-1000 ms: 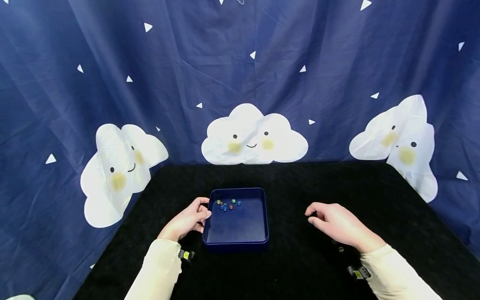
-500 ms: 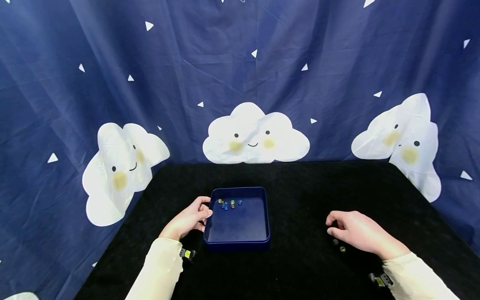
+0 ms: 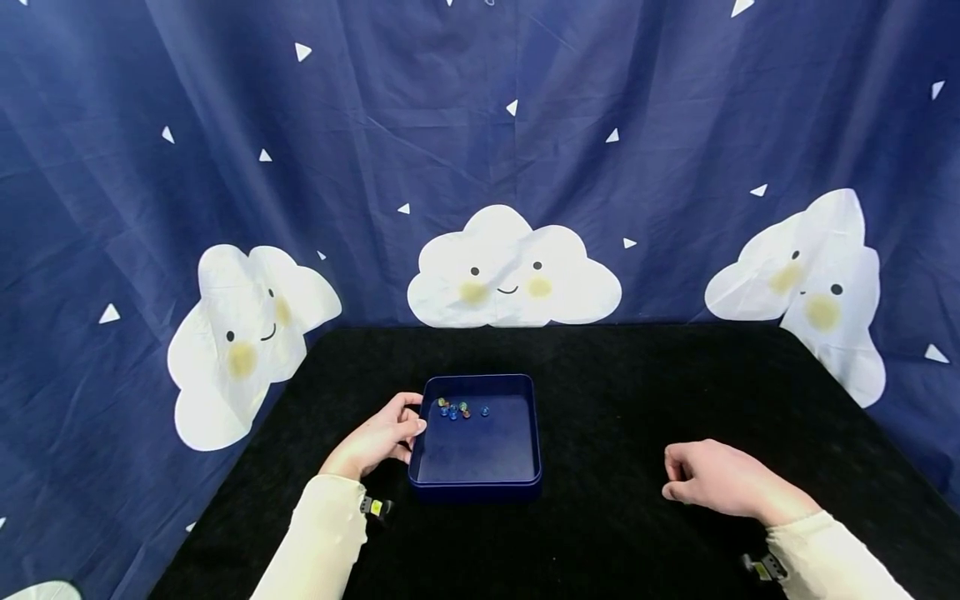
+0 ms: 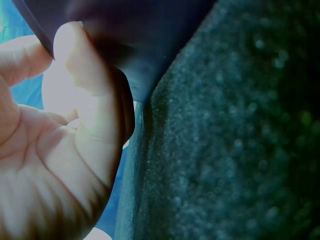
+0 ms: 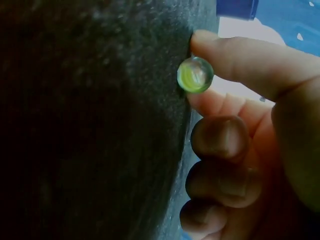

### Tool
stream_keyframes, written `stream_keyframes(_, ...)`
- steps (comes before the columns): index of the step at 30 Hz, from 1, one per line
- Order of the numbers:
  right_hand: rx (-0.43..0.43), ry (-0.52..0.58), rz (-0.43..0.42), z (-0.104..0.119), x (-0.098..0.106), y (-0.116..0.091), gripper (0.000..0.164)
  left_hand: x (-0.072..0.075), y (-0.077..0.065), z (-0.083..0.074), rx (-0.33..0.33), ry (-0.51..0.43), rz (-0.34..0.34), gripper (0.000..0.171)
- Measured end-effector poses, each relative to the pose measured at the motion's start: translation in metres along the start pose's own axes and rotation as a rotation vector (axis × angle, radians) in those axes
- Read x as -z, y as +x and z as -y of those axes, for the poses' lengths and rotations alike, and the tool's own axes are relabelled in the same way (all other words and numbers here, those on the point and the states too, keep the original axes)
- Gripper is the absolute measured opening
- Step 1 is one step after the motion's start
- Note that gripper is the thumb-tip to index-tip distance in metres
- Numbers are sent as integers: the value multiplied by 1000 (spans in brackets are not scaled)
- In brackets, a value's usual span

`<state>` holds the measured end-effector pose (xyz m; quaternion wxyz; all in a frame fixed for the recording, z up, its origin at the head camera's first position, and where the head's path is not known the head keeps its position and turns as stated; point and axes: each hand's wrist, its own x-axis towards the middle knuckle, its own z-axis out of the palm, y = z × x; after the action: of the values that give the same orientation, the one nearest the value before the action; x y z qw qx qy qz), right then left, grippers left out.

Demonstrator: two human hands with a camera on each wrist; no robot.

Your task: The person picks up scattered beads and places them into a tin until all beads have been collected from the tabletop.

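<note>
A shallow square dark blue tray (image 3: 480,454) sits mid-table in the head view. Several coloured glass marbles (image 3: 453,411) lie near its back left corner. My left hand (image 3: 378,435) grips the tray's left wall; in the left wrist view its thumb (image 4: 85,75) lies against that wall. Low over the cloth to the right is my right hand (image 3: 731,481). In the right wrist view a clear marble with a yellow-green swirl (image 5: 195,75) shows between thumb and forefinger tips, the other fingers curled. The right hand hides this marble in the head view.
Black cloth (image 3: 600,533) covers the table. Behind and beside it hangs a dark blue curtain (image 3: 360,167) with white clouds and triangles.
My right hand has moved right and toward me, down over two marbles on the cloth, now hidden in the head view. The rightmost marble in the tray has shifted slightly. The left hand stays put.
</note>
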<state>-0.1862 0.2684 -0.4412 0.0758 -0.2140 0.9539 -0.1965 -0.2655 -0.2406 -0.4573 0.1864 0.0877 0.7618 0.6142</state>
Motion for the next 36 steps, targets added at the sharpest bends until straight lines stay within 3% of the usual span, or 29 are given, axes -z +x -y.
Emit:
stream_keyframes(7, 29, 10, -12, 6, 1, 7, 25, 0, 1, 1, -10, -4, 3, 48)
stream_keyframes(20, 171, 21, -141, 27, 0, 24, 18, -1, 2, -1, -10, 4, 1, 49)
stream_keyframes(36, 221, 23, -207, 62, -4, 50, 17, -1, 1, 1, -7, 7, -2, 50)
